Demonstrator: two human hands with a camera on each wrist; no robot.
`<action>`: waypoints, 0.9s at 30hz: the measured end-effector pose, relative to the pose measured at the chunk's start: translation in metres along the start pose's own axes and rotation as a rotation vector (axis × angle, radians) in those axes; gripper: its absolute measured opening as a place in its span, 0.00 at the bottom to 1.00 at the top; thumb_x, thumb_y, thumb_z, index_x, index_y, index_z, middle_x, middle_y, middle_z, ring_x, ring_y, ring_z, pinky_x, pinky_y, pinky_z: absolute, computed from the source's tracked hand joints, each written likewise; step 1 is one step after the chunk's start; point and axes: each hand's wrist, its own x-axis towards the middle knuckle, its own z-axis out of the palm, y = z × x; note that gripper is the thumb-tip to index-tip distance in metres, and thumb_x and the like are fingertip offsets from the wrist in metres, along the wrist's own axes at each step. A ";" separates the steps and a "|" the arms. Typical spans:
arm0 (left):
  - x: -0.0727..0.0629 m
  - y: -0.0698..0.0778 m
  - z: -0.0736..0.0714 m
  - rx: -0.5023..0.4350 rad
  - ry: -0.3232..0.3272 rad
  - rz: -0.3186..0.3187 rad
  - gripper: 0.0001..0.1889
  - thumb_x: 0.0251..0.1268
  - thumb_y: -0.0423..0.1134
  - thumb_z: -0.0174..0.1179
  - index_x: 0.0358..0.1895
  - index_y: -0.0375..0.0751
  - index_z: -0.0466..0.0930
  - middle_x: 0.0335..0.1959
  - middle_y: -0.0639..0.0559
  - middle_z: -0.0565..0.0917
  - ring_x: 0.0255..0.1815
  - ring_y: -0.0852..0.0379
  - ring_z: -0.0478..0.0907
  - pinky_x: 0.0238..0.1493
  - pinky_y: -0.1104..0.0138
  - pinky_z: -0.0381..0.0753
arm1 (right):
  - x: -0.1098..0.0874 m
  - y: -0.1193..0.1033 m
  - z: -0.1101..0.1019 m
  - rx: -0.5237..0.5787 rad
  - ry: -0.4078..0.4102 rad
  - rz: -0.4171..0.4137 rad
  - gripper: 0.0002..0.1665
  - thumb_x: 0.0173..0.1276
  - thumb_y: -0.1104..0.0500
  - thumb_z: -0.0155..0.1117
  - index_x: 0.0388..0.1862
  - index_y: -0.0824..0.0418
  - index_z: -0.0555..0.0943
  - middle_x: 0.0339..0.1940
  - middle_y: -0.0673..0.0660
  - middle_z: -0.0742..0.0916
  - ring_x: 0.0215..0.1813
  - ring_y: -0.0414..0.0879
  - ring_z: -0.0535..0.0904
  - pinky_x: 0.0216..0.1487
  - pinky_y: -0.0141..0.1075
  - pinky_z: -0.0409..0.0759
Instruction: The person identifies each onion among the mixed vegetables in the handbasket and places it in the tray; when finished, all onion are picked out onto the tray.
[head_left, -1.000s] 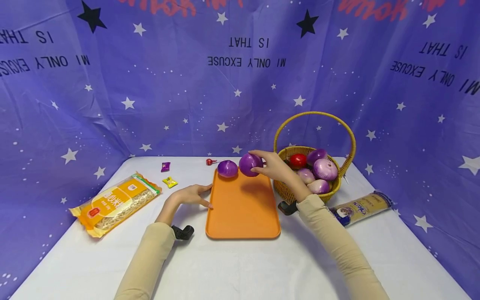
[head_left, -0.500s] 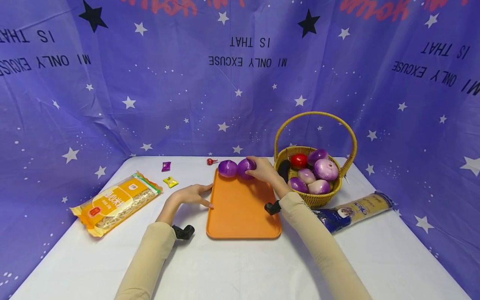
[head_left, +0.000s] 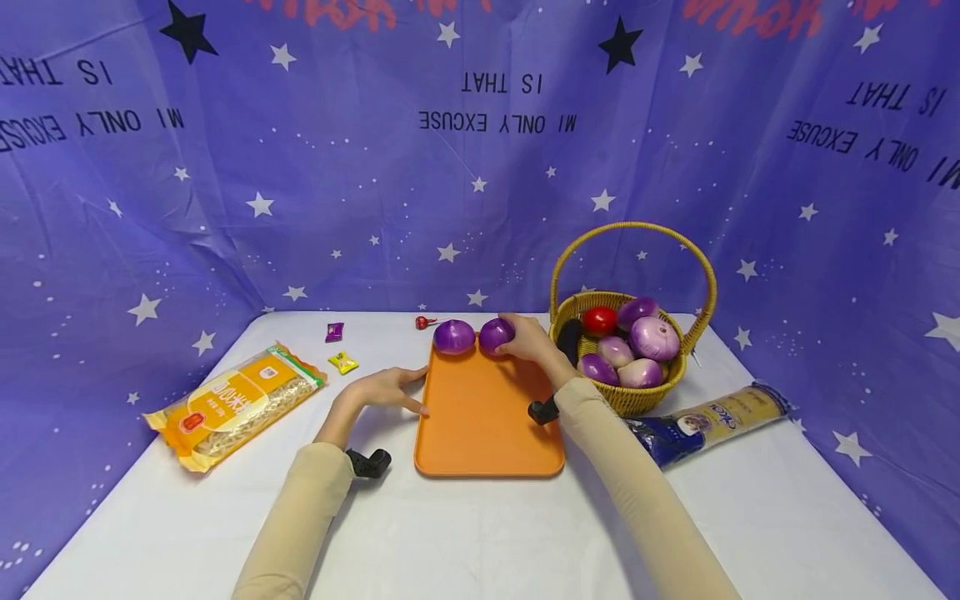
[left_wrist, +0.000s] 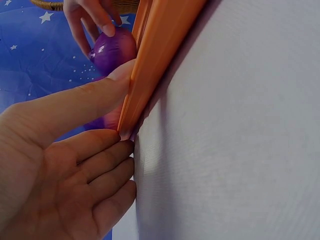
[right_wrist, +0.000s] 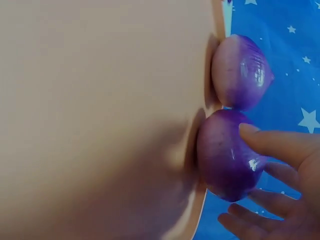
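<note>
Two purple onions stand side by side on the far end of the orange tray (head_left: 487, 425). My right hand (head_left: 527, 339) is at the right-hand onion (head_left: 495, 336). In the right wrist view its thumb (right_wrist: 248, 132) lies on that onion, with the index finger behind it and the other fingers spread apart. The left-hand onion (head_left: 453, 337) sits close beside it, untouched by a hand. My left hand (head_left: 385, 390) is at the tray's left edge. In the left wrist view its thumb (left_wrist: 120, 72) presses the rim, and the nearly straight fingers lie along the outer side.
A wicker basket (head_left: 630, 404) of onions, a red tomato (head_left: 600, 321) and a dark eggplant (head_left: 570, 340) stands right of the tray. A blue-and-tan packet (head_left: 712, 423) lies before it. Left are an orange food packet (head_left: 236, 407) and two candies; a red lollipop (head_left: 423, 322) lies behind.
My right hand has moved left and down from beside the basket, setting the right-hand onion on the tray's far end. The left hand has stayed at the tray edge.
</note>
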 end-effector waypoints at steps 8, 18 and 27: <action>0.002 0.001 0.002 0.009 -0.001 0.016 0.48 0.53 0.51 0.70 0.74 0.34 0.56 0.71 0.37 0.62 0.72 0.37 0.55 0.72 0.47 0.52 | -0.003 0.001 0.005 -0.025 0.012 -0.016 0.40 0.57 0.61 0.73 0.68 0.66 0.69 0.61 0.67 0.79 0.62 0.62 0.74 0.66 0.50 0.68; 0.002 0.002 0.002 -0.001 -0.005 0.000 0.48 0.54 0.51 0.70 0.74 0.35 0.56 0.72 0.37 0.62 0.73 0.38 0.55 0.72 0.47 0.51 | -0.031 -0.013 -0.016 0.033 0.051 -0.145 0.41 0.58 0.59 0.74 0.69 0.64 0.70 0.68 0.65 0.74 0.70 0.60 0.66 0.69 0.50 0.64; 0.000 0.002 0.001 -0.008 -0.005 -0.005 0.48 0.54 0.51 0.70 0.74 0.34 0.55 0.72 0.36 0.61 0.73 0.37 0.54 0.72 0.46 0.51 | -0.089 -0.027 -0.062 0.013 0.124 -0.294 0.39 0.55 0.58 0.76 0.66 0.64 0.73 0.67 0.66 0.74 0.67 0.61 0.68 0.66 0.53 0.67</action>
